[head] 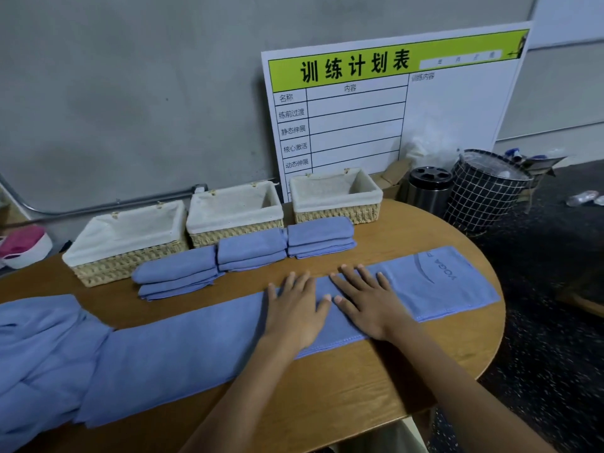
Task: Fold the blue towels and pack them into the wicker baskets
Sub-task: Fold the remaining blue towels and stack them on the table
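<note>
1. Two hands lie flat, side by side, on a long blue towel (pixel 202 348) — the left hand (pixel 295 310) and the right hand (pixel 366 302), fingers straight and spread, palms down, thumbs nearly touching; neither grips anything.
2. Under the palms the towel runs as a narrow folded strip across the wooden table (pixel 343 393). Left of the left hand it widens and ends in a rumpled heap at the table's edge; right of the right hand it lies flat, with printed lettering on its end.
3. Just beyond the fingertips sit three stacks of folded blue towels: the left stack (pixel 176 273), the middle stack (pixel 251 250) and the right stack (pixel 322 237), set in a row, neighbours touching or nearly so.
4. Behind each stack stands a wicker basket with a white cloth lining — the left basket (pixel 108 266), the middle basket (pixel 235 235), the right basket (pixel 336 214) — no towels inside them.
5. Farther off, past the right basket, a white board (pixel 457 103) with a green header leans on the grey wall; right of it stand a dark cylinder bin (pixel 428 191) and a grid-patterned bin (pixel 483 197) on the floor.
</note>
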`<action>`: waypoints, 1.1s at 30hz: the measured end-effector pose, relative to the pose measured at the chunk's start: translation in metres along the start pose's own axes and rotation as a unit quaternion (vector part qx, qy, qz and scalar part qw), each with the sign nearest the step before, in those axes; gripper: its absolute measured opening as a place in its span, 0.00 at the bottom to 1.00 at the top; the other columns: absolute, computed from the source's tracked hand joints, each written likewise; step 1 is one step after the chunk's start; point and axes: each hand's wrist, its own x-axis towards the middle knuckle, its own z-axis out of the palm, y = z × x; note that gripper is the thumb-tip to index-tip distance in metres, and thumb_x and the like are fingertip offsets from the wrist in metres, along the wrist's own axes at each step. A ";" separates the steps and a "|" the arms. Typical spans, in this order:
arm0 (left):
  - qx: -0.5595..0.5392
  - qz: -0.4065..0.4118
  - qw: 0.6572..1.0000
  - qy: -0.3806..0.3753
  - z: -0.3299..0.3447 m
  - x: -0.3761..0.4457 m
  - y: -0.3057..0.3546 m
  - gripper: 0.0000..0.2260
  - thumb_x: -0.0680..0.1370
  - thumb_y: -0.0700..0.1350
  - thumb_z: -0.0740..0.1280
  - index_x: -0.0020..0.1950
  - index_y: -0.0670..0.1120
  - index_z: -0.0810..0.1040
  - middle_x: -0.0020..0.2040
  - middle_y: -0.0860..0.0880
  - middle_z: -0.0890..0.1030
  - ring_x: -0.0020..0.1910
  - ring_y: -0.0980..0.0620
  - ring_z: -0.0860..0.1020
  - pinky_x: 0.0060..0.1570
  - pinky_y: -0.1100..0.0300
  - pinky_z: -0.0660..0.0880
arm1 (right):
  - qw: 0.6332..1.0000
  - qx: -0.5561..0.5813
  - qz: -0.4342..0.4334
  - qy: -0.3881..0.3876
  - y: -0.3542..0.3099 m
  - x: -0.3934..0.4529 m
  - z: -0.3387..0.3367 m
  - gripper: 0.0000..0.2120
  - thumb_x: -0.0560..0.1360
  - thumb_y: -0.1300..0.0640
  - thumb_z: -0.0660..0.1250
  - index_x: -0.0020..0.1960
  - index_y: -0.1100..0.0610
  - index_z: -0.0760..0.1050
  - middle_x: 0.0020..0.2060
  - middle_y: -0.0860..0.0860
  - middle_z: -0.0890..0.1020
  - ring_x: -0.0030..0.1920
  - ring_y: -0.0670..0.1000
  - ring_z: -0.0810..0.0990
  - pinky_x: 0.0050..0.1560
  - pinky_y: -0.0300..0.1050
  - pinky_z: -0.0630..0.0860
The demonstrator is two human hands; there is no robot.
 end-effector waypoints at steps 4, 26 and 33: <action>-0.010 0.034 0.999 0.004 0.023 0.006 0.021 0.29 0.84 0.63 0.42 0.82 0.54 0.40 0.82 0.59 0.39 0.80 0.55 0.37 0.78 0.41 0.40 | 1.000 -0.002 -0.001 0.014 0.011 -0.002 -0.001 0.48 0.64 0.29 0.20 0.81 0.42 0.44 0.80 0.44 0.42 0.80 0.50 0.38 0.77 0.57 0.41; -0.007 0.049 0.999 0.015 0.030 0.027 0.064 0.28 0.85 0.61 0.46 0.83 0.54 0.45 0.82 0.59 0.41 0.80 0.56 0.38 0.78 0.42 0.40 | 0.998 0.020 0.056 0.026 0.074 -0.025 -0.023 0.45 0.66 0.30 0.26 0.80 0.41 0.45 0.80 0.42 0.44 0.80 0.47 0.40 0.77 0.54 0.38; 0.013 0.053 0.999 -0.005 0.026 0.027 0.065 0.29 0.84 0.61 0.46 0.83 0.53 0.44 0.82 0.59 0.40 0.81 0.54 0.39 0.78 0.40 0.42 | 0.994 0.016 0.100 0.038 0.121 -0.035 -0.030 0.50 0.62 0.23 0.21 0.80 0.38 0.46 0.80 0.41 0.45 0.80 0.47 0.41 0.77 0.55 0.39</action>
